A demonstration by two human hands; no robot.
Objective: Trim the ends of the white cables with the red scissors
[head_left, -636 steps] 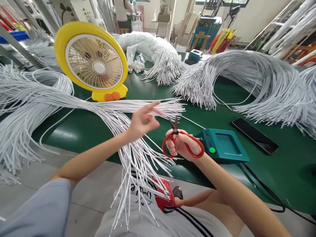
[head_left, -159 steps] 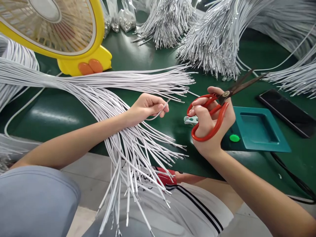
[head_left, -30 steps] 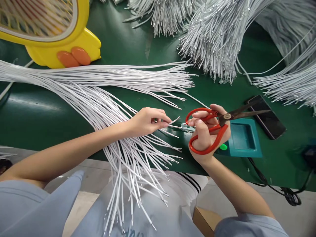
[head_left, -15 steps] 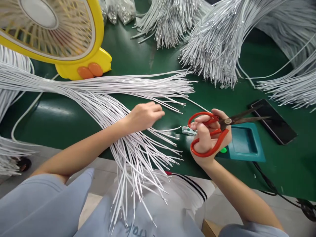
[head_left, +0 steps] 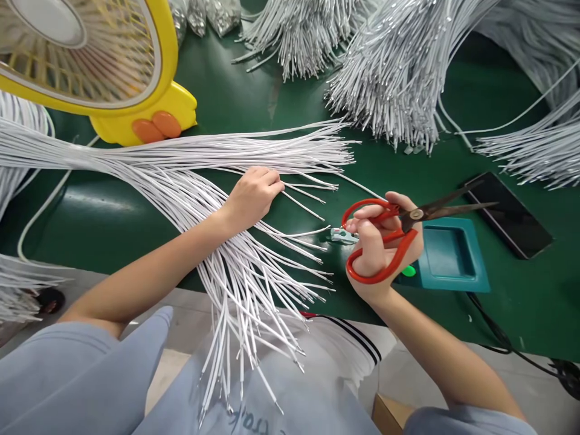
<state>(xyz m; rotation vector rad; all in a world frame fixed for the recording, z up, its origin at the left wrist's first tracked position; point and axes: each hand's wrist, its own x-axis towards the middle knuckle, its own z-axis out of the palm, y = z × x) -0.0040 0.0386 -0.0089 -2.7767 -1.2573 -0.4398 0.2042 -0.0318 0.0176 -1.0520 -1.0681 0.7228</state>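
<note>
My left hand [head_left: 254, 194] is closed at the lower edge of the upper bunch of white wires [head_left: 203, 152]. Its thumb and fingers pinch a white wire [head_left: 302, 204], whose free end sticks out to the right. Beneath my left forearm, a second bunch of white wires [head_left: 254, 296] fans out over the table edge towards my lap. In my right hand [head_left: 374, 254] are red-handled scissors [head_left: 417, 215], with the blades apart and pointing right. A small pale clamp-like piece [head_left: 343, 235] lies just left of the right hand, partly hidden by its fingers.
A teal tray-like device [head_left: 453, 254] with a cable sits behind my right hand, beside a black phone [head_left: 507, 214]. Thick bundles of grey-white wires [head_left: 389, 84] cover the back. At the left stands a yellow fan [head_left: 170, 54], with plastic bags [head_left: 222, 15] near it.
My left hand has moved left and slightly up, and its fingers have closed on a wire of the upper bunch. The right hand keeps the scissors in nearly the same pose.
</note>
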